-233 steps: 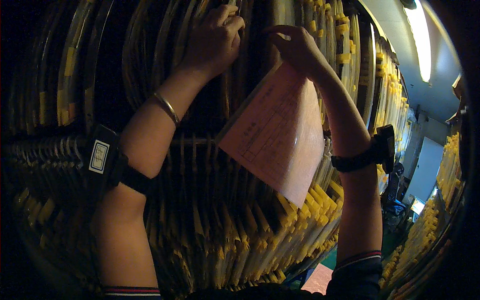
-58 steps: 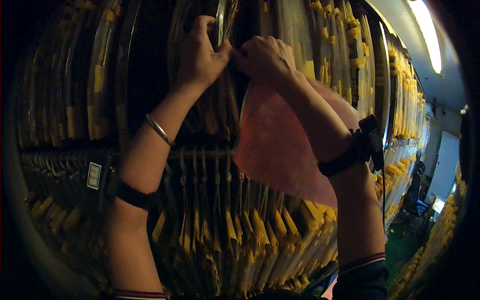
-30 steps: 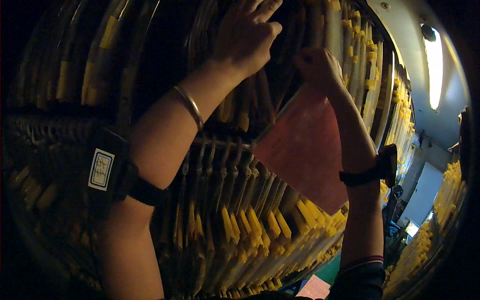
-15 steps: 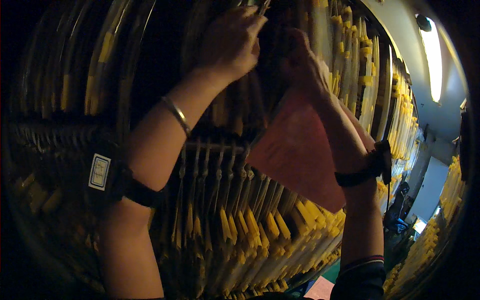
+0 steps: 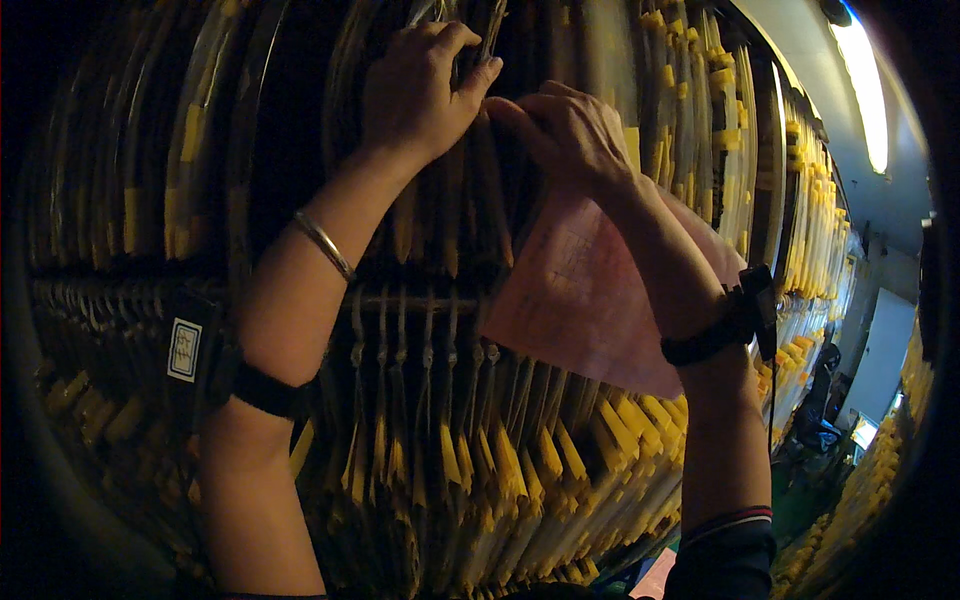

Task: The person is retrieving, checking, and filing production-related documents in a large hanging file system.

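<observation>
My left hand (image 5: 425,100) is raised at the top centre, its thumb and fingers closed on a thin hanging cord (image 5: 492,35). Just to its right, my right hand (image 5: 580,140) has bent fingers, and its thumb points toward the left hand. A pink paper sheet (image 5: 590,290) with faint markings hangs beneath the right hand and passes behind that forearm. Its upper edge is hidden at the right palm. Dark, narrow hanging pieces (image 5: 450,215) show below the left hand, between the two arms.
A rail (image 5: 420,300) crosses behind my arms, with several hooks and cords carrying yellow-edged flat pieces (image 5: 500,460). More hanging sheets (image 5: 190,150) fill the upper left, others (image 5: 720,120) the right. Beyond lies an aisle with a pale panel (image 5: 875,350) and a ceiling lamp (image 5: 862,85).
My left hand has shifted down and left. The right hand has moved left, its thumb now nearer the left hand. The pink sheet's lower corner has risen slightly.
</observation>
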Motion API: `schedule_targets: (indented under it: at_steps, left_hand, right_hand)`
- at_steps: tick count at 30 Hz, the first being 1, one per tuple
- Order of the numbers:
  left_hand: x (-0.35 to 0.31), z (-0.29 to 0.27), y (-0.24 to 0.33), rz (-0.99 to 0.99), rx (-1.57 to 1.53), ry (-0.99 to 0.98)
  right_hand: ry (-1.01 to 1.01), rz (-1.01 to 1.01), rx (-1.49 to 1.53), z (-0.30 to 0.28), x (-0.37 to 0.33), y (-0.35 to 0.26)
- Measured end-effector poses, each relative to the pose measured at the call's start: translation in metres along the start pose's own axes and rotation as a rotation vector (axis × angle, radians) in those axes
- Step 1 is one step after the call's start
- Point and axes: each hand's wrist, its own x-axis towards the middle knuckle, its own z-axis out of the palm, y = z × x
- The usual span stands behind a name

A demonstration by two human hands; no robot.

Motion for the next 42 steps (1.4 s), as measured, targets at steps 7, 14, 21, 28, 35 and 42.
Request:
schedule_targets:
  at_steps: [7,14,21,28,35,42]
  left_hand:
    - [0.004,0.021,0.002,-0.113,-0.064,0.071]
    - [0.018,0.025,0.005,-0.169,-0.280,0.176]
    - [0.025,0.014,0.005,-0.157,-0.027,-0.052]
    - [0.038,-0.016,0.034,-0.228,0.161,-0.163]
    - [0.040,0.006,0.001,-0.095,-0.015,-0.066]
    - [0.062,0.011,-0.008,0.325,0.308,-0.181]
  right_hand:
    - [0.023,-0.024,0.019,0.001,0.001,0.007]
    - [0.048,0.050,0.010,0.003,-0.002,0.008]
    - [0.013,0.197,-0.055,0.003,0.004,0.006]
    - [-0.054,0.215,0.034,-0.005,0.006,-0.003]
    - [-0.083,0.293,0.043,-0.006,0.012,-0.006]
    - [-0.128,0.312,0.063,-0.004,0.010,-0.003]
